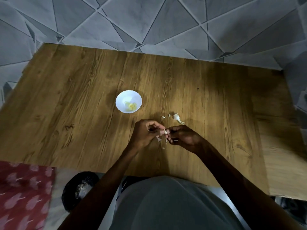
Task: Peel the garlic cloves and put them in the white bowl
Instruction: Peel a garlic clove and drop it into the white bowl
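Here, left hand (145,133) and right hand (181,136) pinched together on one garlic clove (163,131); white bowl (122,103) beyond, apart

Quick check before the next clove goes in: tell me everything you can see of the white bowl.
The white bowl is small and round with a gently scalloped rim, smooth and glossy like glazed ceramic or glass. It stands upright on the wooden table, left of and beyond both hands, touched by neither. Inside, toward its near side, lies a small heap of pale yellow peeled cloves; the rest of the inside is bare white. Nothing else touches it.
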The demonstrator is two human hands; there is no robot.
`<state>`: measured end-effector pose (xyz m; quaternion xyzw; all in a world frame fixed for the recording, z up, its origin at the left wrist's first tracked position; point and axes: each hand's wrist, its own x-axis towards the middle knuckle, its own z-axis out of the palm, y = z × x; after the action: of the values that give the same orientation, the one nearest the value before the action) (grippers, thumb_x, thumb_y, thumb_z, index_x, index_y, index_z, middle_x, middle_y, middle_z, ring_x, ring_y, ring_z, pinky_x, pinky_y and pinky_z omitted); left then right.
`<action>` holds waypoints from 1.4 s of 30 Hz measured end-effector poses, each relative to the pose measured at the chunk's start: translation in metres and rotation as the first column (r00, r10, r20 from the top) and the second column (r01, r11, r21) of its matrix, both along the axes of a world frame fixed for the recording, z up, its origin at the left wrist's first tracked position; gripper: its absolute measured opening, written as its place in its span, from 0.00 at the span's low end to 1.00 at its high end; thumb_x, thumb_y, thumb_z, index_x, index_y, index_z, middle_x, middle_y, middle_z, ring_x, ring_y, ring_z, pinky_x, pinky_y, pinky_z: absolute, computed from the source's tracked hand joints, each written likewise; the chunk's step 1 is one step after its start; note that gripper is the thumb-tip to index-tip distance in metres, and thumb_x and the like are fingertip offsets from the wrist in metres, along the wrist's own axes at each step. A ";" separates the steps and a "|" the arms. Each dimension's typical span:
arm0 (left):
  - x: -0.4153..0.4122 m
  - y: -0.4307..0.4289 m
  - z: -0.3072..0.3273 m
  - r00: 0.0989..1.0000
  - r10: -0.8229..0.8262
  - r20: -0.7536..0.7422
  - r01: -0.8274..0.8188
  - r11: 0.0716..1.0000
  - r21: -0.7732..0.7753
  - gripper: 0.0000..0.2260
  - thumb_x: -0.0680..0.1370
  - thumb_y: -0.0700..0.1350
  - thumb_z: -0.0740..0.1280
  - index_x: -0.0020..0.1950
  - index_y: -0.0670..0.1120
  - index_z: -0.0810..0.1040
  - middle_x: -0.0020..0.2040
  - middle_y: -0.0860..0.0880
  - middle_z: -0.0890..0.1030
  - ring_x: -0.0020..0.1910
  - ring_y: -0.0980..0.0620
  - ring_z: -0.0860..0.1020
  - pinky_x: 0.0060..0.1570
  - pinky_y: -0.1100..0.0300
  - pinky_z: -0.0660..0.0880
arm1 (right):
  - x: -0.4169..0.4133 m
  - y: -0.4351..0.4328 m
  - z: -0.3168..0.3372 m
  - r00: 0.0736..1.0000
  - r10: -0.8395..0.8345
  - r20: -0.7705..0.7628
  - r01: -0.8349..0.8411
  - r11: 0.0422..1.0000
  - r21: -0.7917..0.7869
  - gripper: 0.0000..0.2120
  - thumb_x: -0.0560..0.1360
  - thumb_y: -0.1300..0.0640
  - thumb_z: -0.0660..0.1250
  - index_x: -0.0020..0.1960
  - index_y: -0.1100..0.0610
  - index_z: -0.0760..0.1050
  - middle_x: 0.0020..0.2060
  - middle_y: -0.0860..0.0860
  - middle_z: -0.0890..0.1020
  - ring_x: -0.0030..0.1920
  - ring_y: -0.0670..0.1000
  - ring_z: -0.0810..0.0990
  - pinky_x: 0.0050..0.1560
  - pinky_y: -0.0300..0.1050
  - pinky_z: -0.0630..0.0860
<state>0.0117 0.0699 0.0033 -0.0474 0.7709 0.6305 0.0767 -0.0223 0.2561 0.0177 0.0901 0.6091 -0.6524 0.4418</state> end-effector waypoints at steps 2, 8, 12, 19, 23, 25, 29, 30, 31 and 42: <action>0.002 0.002 0.001 0.999 0.040 -0.011 -0.040 0.999 -0.002 0.05 0.70 0.40 0.77 0.45 0.44 0.85 0.38 0.48 0.85 0.36 0.51 0.83 0.38 0.56 0.79 | 0.000 -0.001 0.000 1.000 -0.014 0.014 0.015 1.000 -0.010 0.06 0.79 0.68 0.62 0.52 0.64 0.77 0.38 0.54 0.79 0.35 0.47 0.75 0.38 0.38 0.75; 0.008 0.004 0.004 0.994 0.105 -0.042 -0.104 0.994 0.024 0.05 0.71 0.39 0.77 0.45 0.42 0.85 0.39 0.47 0.85 0.38 0.47 0.84 0.38 0.55 0.81 | 0.004 -0.007 0.001 0.991 -0.097 0.097 0.105 0.991 -0.079 0.08 0.80 0.70 0.59 0.50 0.62 0.76 0.39 0.54 0.78 0.36 0.47 0.76 0.38 0.38 0.75; 0.010 0.004 0.006 0.990 0.135 -0.044 -0.133 0.990 0.043 0.02 0.72 0.40 0.75 0.43 0.45 0.85 0.37 0.48 0.85 0.37 0.47 0.83 0.36 0.55 0.79 | 0.005 -0.010 0.003 0.983 -0.128 0.134 0.144 0.983 -0.113 0.09 0.80 0.70 0.59 0.48 0.62 0.76 0.39 0.54 0.78 0.37 0.47 0.76 0.39 0.38 0.74; 0.012 0.000 0.004 0.996 -0.039 -0.079 0.031 0.995 -0.097 0.04 0.76 0.37 0.70 0.43 0.45 0.80 0.34 0.56 0.81 0.33 0.56 0.80 0.35 0.66 0.73 | 0.010 -0.011 -0.001 0.976 -0.191 0.109 0.196 0.980 -0.040 0.08 0.79 0.69 0.62 0.50 0.62 0.80 0.39 0.54 0.82 0.39 0.48 0.79 0.44 0.42 0.77; 0.015 0.002 0.001 0.995 -0.095 -0.026 0.090 0.985 -0.146 0.06 0.76 0.34 0.68 0.43 0.44 0.78 0.35 0.55 0.80 0.33 0.58 0.79 0.33 0.70 0.71 | 0.013 -0.014 -0.001 0.962 -0.262 0.071 0.262 0.965 0.014 0.07 0.78 0.69 0.63 0.51 0.63 0.79 0.39 0.55 0.82 0.39 0.48 0.81 0.43 0.41 0.78; 0.018 0.001 0.000 0.992 -0.123 -0.029 0.116 0.976 -0.182 0.05 0.76 0.34 0.68 0.44 0.43 0.78 0.36 0.50 0.81 0.33 0.56 0.79 0.34 0.70 0.71 | 0.014 -0.016 0.000 0.943 -0.325 0.073 0.323 0.946 0.037 0.07 0.79 0.69 0.62 0.49 0.63 0.79 0.38 0.54 0.82 0.38 0.49 0.80 0.42 0.40 0.78; 0.020 -0.002 -0.008 0.990 -0.139 -0.008 0.132 0.955 -0.267 0.04 0.77 0.37 0.69 0.45 0.44 0.82 0.37 0.50 0.83 0.35 0.55 0.81 0.35 0.63 0.77 | 0.014 -0.012 -0.001 0.933 -0.351 0.083 0.353 0.936 -0.007 0.05 0.77 0.67 0.66 0.48 0.62 0.80 0.41 0.55 0.83 0.41 0.50 0.80 0.43 0.40 0.78; 0.020 -0.003 -0.010 0.991 -0.135 0.008 0.131 0.948 -0.290 0.04 0.77 0.38 0.69 0.46 0.45 0.83 0.38 0.51 0.84 0.35 0.55 0.81 0.37 0.60 0.79 | 0.015 -0.010 -0.001 0.938 -0.339 0.071 0.340 0.940 -0.014 0.05 0.77 0.67 0.66 0.48 0.62 0.81 0.42 0.56 0.83 0.41 0.50 0.81 0.44 0.41 0.78; 0.019 -0.004 -0.011 0.992 -0.124 0.012 0.121 0.942 -0.314 0.05 0.77 0.38 0.69 0.47 0.45 0.84 0.39 0.52 0.84 0.36 0.57 0.81 0.39 0.57 0.80 | 0.015 -0.009 -0.002 0.946 -0.321 0.044 0.322 0.947 -0.008 0.04 0.76 0.66 0.67 0.48 0.62 0.81 0.43 0.57 0.84 0.42 0.51 0.81 0.46 0.42 0.78; 0.008 0.009 -0.003 0.983 0.052 0.177 -0.068 0.994 0.086 0.05 0.74 0.39 0.74 0.49 0.43 0.83 0.41 0.45 0.84 0.39 0.50 0.84 0.40 0.58 0.81 | 0.018 -0.009 -0.006 0.888 -0.154 -0.433 0.264 0.942 0.208 0.08 0.70 0.64 0.77 0.49 0.62 0.82 0.41 0.57 0.86 0.42 0.58 0.86 0.44 0.50 0.84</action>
<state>0.0192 0.0791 0.0003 -0.1220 0.7297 0.6608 0.1269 -0.0047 0.2475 0.0117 0.0740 0.7554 -0.6146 0.2146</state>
